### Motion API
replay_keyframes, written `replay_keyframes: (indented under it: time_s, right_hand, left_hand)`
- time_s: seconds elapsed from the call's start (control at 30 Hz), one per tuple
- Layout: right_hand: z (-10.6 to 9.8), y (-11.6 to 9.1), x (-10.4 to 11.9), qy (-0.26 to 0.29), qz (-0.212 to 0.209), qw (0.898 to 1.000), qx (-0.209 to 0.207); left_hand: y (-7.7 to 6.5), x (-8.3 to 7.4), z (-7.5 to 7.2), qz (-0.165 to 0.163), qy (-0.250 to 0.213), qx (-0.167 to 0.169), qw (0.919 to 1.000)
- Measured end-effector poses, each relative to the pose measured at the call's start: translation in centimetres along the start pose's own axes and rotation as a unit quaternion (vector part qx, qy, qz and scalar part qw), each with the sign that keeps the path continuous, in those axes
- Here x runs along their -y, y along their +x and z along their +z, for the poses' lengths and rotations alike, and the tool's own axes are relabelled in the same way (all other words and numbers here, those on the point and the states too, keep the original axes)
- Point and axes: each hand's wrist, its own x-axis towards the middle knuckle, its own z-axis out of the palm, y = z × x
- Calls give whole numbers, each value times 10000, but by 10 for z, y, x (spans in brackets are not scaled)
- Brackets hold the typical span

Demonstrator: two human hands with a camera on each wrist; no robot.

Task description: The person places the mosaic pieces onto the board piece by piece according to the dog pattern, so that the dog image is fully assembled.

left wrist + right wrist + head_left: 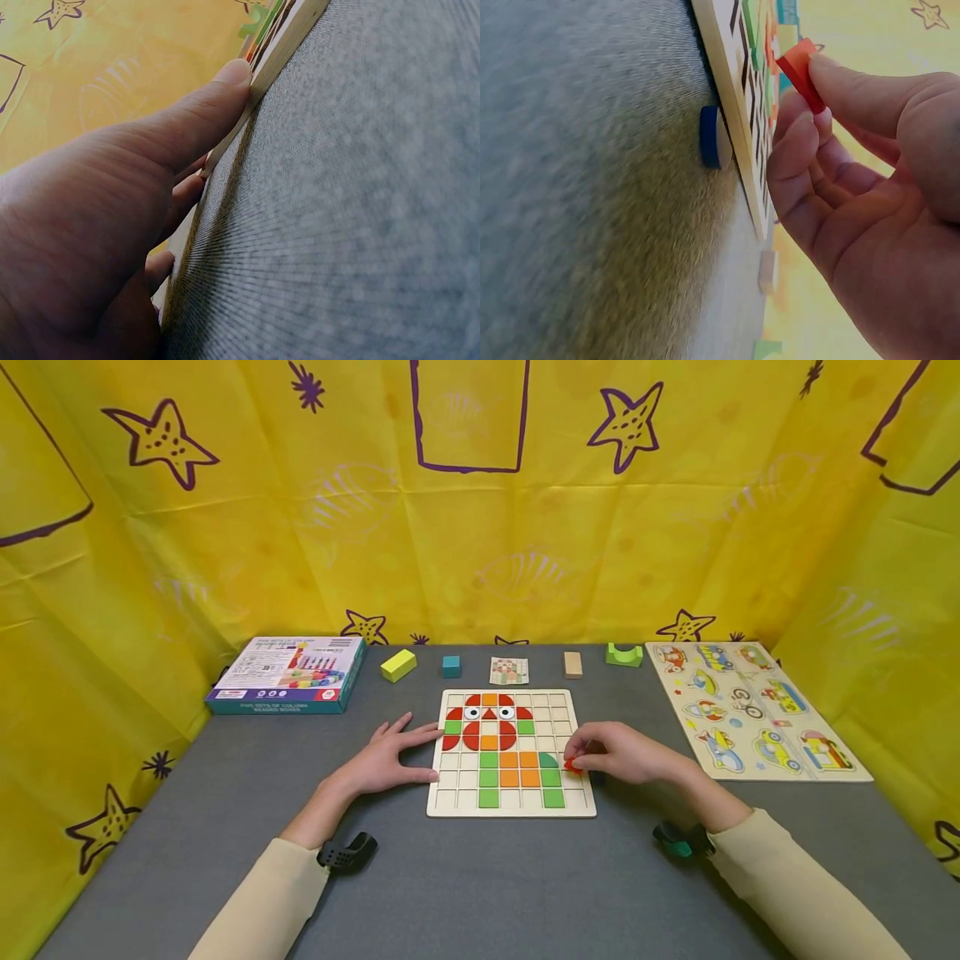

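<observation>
A wooden grid board (457,800) lies on the grey table, partly filled with red, orange and green tiles, among them two eye tiles near its top. At the board's left edge, my left hand (378,762) rests with fingers and thumb extended, their tips touching the rim. My right hand (628,752) is over the board's right edge and pinches a small red tile (801,69) between thumb and fingers. A dark blue piece with a pale wooden face (714,138) lies beside the board in the right wrist view; in the head view I cannot make it out.
Behind the board are a small picture card (509,671), a yellow block (398,665), a teal cube (451,667), a plain wooden block (573,665) and a green arch (624,655). A box (285,675) stands back left, a vehicle puzzle board (757,714) right.
</observation>
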Motion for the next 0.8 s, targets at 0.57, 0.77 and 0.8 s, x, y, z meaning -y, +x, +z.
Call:
replay_keyframes:
  time_s: [0.57, 0.77, 0.8]
  right_hand:
    - [1, 33, 5, 351, 259, 9989, -141]
    - [4, 46, 4, 479, 399, 9978, -223]
    - [5, 48, 4, 447, 379, 9981, -207]
  left_hand:
    - [2, 2, 2, 19, 22, -46, 10000]
    - [1, 2, 1, 2, -6, -41, 10000]
    - [1, 2, 1, 16, -11, -42, 10000]
